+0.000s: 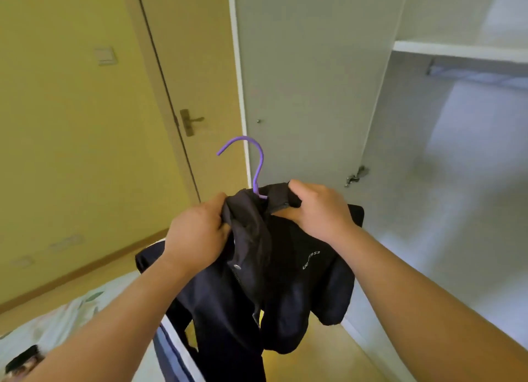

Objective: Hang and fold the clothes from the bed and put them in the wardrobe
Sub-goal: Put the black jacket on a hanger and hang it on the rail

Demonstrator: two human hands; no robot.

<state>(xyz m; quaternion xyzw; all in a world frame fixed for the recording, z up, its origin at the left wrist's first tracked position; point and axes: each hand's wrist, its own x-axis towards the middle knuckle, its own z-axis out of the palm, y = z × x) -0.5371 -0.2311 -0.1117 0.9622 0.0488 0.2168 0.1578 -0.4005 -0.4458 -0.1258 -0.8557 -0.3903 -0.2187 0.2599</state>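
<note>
A black jacket [280, 284] with small white print on the chest hangs on a purple hanger [255, 164], held up in front of me. My left hand [197, 233] grips the jacket's left collar and shoulder. On the other side, my right hand [317, 210] grips the right collar. Only the hanger's hook and neck show above the fabric. The open wardrobe [457, 50] stands to the right, with a white shelf and a hanging rail [480, 74] under it. The bed [71, 319] with a pale patterned sheet lies at the lower left.
The wardrobe door [308, 81] stands open straight ahead, a small knob on it. Left of it is a yellow room door with a metal handle [191, 121]. A dark garment with white stripes [174, 353] hangs at the bed's corner. Another dark item [23, 360] lies on the bed.
</note>
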